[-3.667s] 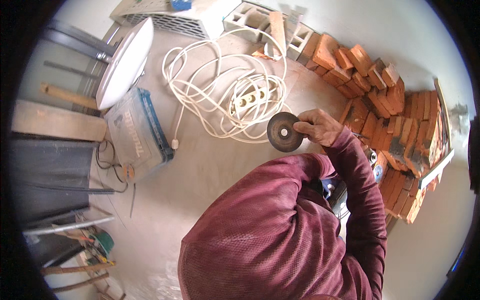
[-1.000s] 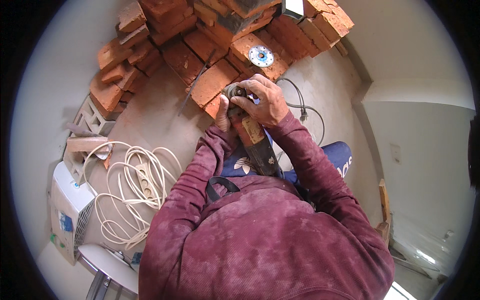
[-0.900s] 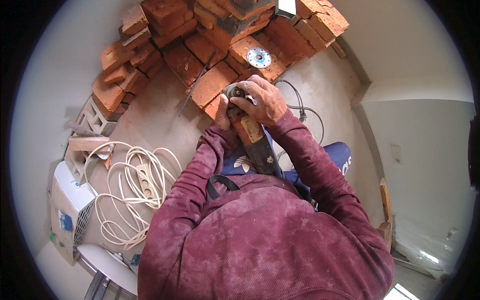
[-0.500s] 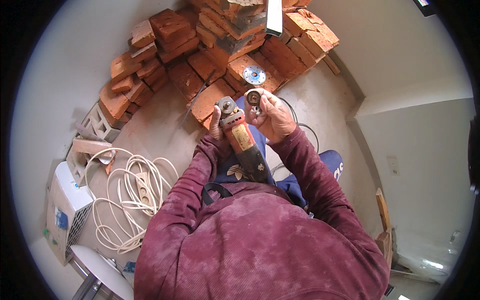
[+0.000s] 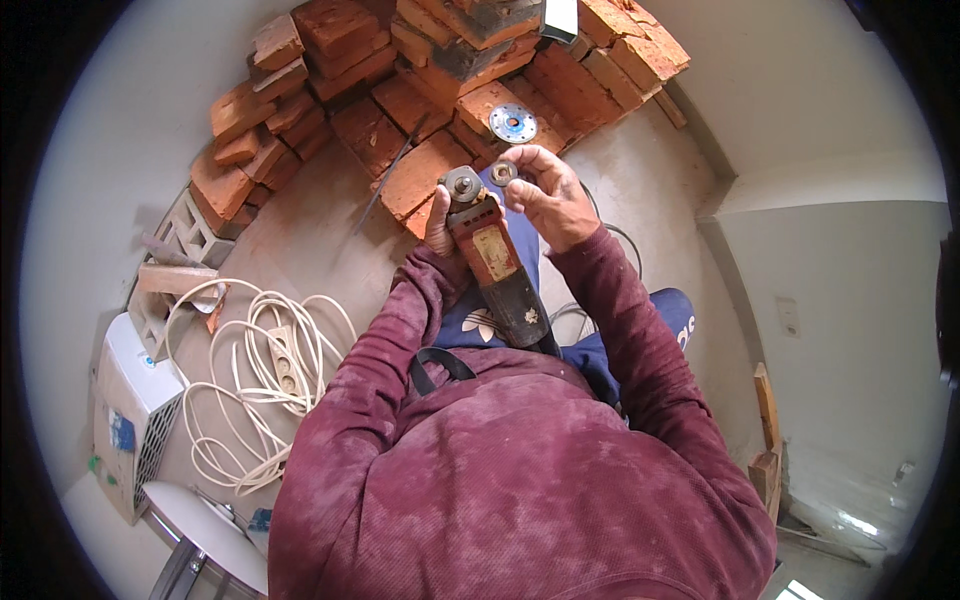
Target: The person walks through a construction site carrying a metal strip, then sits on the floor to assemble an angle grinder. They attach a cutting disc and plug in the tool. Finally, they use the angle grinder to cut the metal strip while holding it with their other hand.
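My left hand grips an angle grinder near its head, and the tool's body rests toward my lap. The bare spindle on the grinder's head faces up, with no disc on it. Between the thumb and fingers of my right hand is a small round metal flange, just right of the spindle and apart from it. A grey cutting disc with a blue centre lies on the bricks beyond my right hand.
Stacked red bricks fill the far side, with a thin dark rod leaning there. At left are a coiled cream extension cord, hollow blocks and a white heater-like box. A wall stands at right.
My right hand has turned and tilted the flange; the shiny small part seen below it earlier no longer shows. The grinder sits slightly farther right, still in my left hand.
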### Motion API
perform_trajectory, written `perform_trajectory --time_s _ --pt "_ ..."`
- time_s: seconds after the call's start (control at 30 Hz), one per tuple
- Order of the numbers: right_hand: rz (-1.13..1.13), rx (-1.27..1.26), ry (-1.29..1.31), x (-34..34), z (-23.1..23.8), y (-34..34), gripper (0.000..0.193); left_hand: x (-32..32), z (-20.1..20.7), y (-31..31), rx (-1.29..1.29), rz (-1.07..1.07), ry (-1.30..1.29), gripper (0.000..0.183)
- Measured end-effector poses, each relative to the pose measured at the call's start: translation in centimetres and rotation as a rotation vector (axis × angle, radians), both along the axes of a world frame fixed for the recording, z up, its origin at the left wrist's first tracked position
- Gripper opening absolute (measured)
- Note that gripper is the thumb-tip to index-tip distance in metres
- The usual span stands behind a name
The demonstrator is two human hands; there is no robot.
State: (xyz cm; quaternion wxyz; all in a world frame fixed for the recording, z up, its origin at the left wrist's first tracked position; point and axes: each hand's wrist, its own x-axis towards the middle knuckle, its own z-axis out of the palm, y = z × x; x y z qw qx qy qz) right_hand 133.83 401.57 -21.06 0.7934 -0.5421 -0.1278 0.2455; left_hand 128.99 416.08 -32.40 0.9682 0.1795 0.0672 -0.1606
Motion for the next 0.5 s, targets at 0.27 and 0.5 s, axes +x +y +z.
perform_trajectory --time_s 0.27,0.5 --pt "0.078 -0.483 -0.530 2.0 -0.9 1.7 0.032 0.0 0.7 0.0 -0.106 0.056 -0.048 0.076" --pt "0.056 -0.582 -0.660 2.2 -2.4 1.5 0.030 0.1 1.0 -0.3 -0.142 0.138 -0.038 0.065"
